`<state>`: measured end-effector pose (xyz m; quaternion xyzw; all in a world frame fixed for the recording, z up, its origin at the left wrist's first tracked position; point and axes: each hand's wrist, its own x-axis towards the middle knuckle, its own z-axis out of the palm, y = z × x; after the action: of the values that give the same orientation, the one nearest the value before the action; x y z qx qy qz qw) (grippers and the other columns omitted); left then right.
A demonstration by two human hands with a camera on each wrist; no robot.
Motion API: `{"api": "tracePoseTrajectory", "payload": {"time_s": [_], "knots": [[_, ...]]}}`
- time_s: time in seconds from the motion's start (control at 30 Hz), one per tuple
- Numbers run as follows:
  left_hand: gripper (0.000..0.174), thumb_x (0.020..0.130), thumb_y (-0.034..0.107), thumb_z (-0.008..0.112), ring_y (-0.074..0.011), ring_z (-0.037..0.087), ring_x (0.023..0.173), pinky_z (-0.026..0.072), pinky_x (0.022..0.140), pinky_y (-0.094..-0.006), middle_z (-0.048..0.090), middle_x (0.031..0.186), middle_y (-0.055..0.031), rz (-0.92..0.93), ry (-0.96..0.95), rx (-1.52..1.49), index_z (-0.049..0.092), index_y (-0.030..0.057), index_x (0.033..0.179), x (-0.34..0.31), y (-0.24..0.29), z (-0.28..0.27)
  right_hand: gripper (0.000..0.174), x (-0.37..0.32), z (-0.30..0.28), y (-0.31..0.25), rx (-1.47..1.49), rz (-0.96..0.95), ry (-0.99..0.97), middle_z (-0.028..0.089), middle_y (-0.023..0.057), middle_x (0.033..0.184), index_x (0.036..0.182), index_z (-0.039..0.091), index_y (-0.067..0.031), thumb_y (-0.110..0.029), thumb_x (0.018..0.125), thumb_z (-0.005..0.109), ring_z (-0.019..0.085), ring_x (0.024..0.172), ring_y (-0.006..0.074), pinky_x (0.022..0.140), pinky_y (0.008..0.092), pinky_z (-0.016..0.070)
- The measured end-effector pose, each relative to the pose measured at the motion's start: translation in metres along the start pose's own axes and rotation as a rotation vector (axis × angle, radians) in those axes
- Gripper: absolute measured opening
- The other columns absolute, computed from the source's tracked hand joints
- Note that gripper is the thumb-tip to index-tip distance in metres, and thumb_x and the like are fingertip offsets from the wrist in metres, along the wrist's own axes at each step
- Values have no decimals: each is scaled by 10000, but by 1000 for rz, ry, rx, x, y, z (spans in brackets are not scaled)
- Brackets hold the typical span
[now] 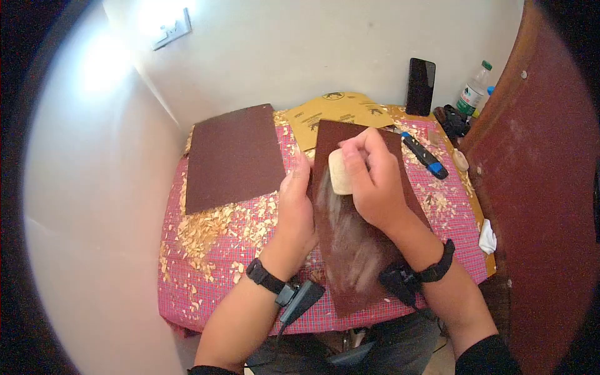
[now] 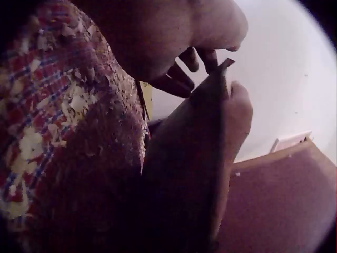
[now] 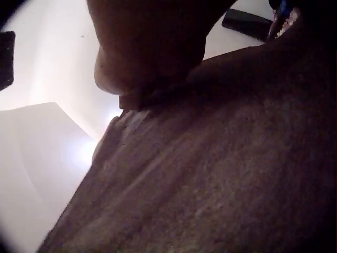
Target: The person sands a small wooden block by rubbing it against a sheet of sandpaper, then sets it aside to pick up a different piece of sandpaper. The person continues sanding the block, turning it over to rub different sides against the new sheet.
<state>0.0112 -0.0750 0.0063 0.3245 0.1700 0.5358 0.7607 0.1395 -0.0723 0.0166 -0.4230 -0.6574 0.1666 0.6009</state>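
My right hand (image 1: pixel 378 184) pinches a small pale wooden block (image 1: pixel 338 174) with rounded corners between thumb and fingers. The block lies against the face of a dark brown sandpaper sheet (image 1: pixel 350 244), where pale dust streaks run down below it. At the sheet's left edge, my left hand (image 1: pixel 296 203) holds it, with its fingers partly hidden behind. From the left wrist, the curled fingers (image 2: pixel 181 79) of that hand show at the back of the sheet (image 2: pixel 195 137), which stands tilted. In the right wrist view, the right hand (image 3: pixel 152 52) is close over the streaked sheet (image 3: pixel 174 174).
Another brown sandpaper sheet (image 1: pixel 234 159) lies at the left on the checked cloth (image 1: pixel 250 300), among wood shavings (image 1: pixel 209 231). Behind are a tan printed sheet (image 1: pixel 337 112), a phone (image 1: pixel 420 87) and a bottle (image 1: pixel 475 90). A utility knife (image 1: pixel 425 156) lies at the right.
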Motion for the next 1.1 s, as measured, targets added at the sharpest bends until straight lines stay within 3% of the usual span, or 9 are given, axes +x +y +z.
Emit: {"api": "tracePoseTrajectory", "payload": {"time_s": [0.17,0.23,0.3,0.47,0.53,0.67,0.73,1.03,1.1], "knots": [[463,1027,412,339,-198,586,1095,468,946,-352,586,1221,-81,58,57,-1,480,61,1293,-6,2,-4,162,-14,18,1,62,42,-180,633,204,754,930,517,-12,-174,936,522,664,761,378,628,423,498],[459,1029,418,316,-198,557,1141,452,969,-354,559,1257,-59,214,146,-80,482,80,1292,2,-2,1,174,-15,21,2,101,131,-215,634,206,760,920,515,-10,-183,935,526,664,740,378,616,423,496],[506,1032,433,279,-217,478,1251,359,1078,-366,524,1323,-94,243,10,84,441,75,1350,3,1,-3,167,-16,23,3,97,142,-237,636,206,763,921,514,-12,-178,931,530,661,727,382,612,434,496],[481,1043,416,256,-194,518,1177,421,1003,-338,518,1292,-69,141,-12,52,401,101,1377,1,1,-8,145,-16,25,-9,-148,-17,-160,637,198,753,928,513,-29,-168,913,551,647,693,396,596,474,496],[483,1046,417,241,-191,517,1171,422,1001,-335,522,1282,-69,135,14,109,400,98,1372,-2,0,1,141,-8,28,-4,-208,-172,30,635,188,740,931,514,-44,-171,898,566,642,700,405,599,496,497],[485,1047,428,220,-186,522,1157,426,999,-334,531,1259,-75,178,11,117,418,91,1336,-2,-1,4,146,-7,23,-8,-192,-106,28,633,182,732,928,514,-46,-175,891,571,642,693,408,592,491,502],[485,1048,426,219,-187,520,1162,421,1005,-334,528,1262,-80,183,23,161,412,90,1339,1,-1,-5,130,-19,21,-13,-180,-117,-164,634,176,730,929,512,-41,-156,893,560,640,680,406,586,490,502],[490,1048,425,228,-192,509,1185,387,1038,-326,540,1256,-80,137,61,153,435,86,1335,-3,0,1,123,-11,25,-8,-200,-110,-40,638,177,747,929,499,-45,-155,904,546,635,665,404,575,490,496],[487,1048,423,230,-187,513,1178,395,1029,-326,541,1252,-76,150,76,151,436,88,1336,3,0,-7,109,-24,22,-17,-161,-49,-159,624,196,739,913,523,-12,-120,925,530,648,667,361,563,413,479]]}}
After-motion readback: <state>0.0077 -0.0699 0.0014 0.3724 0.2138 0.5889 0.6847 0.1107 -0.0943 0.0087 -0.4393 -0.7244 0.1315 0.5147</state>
